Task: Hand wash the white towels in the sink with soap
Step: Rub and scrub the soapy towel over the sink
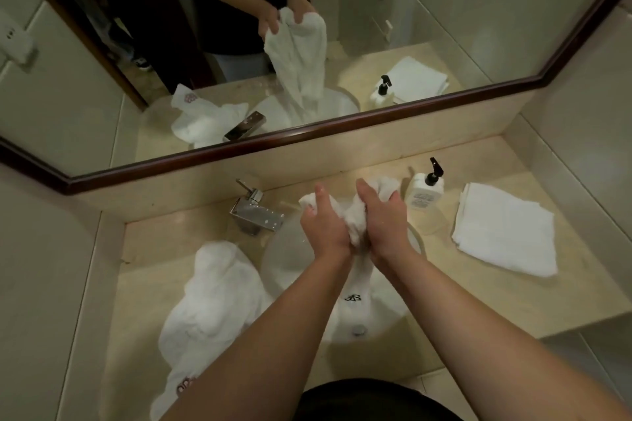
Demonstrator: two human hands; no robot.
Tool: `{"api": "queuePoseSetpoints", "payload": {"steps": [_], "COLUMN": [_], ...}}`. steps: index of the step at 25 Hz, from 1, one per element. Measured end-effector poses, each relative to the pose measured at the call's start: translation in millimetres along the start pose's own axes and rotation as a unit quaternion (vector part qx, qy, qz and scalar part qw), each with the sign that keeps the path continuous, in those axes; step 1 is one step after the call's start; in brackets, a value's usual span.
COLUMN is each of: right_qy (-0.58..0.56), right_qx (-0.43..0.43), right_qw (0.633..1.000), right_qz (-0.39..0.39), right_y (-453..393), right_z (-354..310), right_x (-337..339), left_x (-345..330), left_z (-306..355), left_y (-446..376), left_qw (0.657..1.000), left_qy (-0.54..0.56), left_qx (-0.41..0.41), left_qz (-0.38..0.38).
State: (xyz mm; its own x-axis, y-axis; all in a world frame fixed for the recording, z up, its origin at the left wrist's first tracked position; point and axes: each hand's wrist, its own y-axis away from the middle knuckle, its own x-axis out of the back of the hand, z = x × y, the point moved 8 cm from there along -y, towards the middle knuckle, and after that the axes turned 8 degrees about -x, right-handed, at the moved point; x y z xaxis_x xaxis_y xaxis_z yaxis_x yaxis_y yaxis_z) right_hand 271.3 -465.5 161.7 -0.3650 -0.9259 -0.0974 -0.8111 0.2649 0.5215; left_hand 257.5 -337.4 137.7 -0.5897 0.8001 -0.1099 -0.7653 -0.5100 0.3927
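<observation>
White terry towel is gripped bunched between left hand and right hand, fingers curled tight. Its long axis hangs toward six o'clock into the white ceramic sink, both hands equally near.

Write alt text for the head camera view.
Both hands, left hand and right hand, grip a bunched white towel above the sink. A crumpled towel lies left, a soap bottle and folded towel right, under a mirror.

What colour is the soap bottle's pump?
Black, on a white soap bottle; head view.
</observation>
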Motion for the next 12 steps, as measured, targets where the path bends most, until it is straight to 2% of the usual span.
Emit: {"api": "queuePoseSetpoints", "payload": {"steps": [2, 5, 8, 10, 12], "right_qy": [0.052, 0.090, 0.114, 0.133, 0.142], "right_qx": [0.045, 0.047, 0.058, 0.074, 0.084], "right_qw": [0.997, 0.994, 0.991, 0.984, 0.985], "right_qz": [0.021, 0.038, -0.028, -0.089, -0.054], "right_y": [-3.3, -4.0, 10.5, 19.7, 7.7], "right_z": [1.8, 7.0, 10.8, 6.6, -4.6], "right_x": [6.2, 12.7, 12.7, 11.7, 17.2], "left_x": [-6.0, -12.1, -10.8, -14.5, -24.7], "left_z": [-4.3, -1.0, 4.8, -0.4, -7.4], "left_y": [1.2, 8.7, 3.5, -0.9, 6.3], "left_qw": [1.000, 1.000, 0.998, 0.998, 0.999], "left_qy": [0.004, 0.005, 0.037, 0.054, 0.020], "left_qx": [0.004, 0.000, 0.017, 0.024, 0.008], "left_qz": [-0.004, 0.010, 0.043, 0.025, -0.024]}}
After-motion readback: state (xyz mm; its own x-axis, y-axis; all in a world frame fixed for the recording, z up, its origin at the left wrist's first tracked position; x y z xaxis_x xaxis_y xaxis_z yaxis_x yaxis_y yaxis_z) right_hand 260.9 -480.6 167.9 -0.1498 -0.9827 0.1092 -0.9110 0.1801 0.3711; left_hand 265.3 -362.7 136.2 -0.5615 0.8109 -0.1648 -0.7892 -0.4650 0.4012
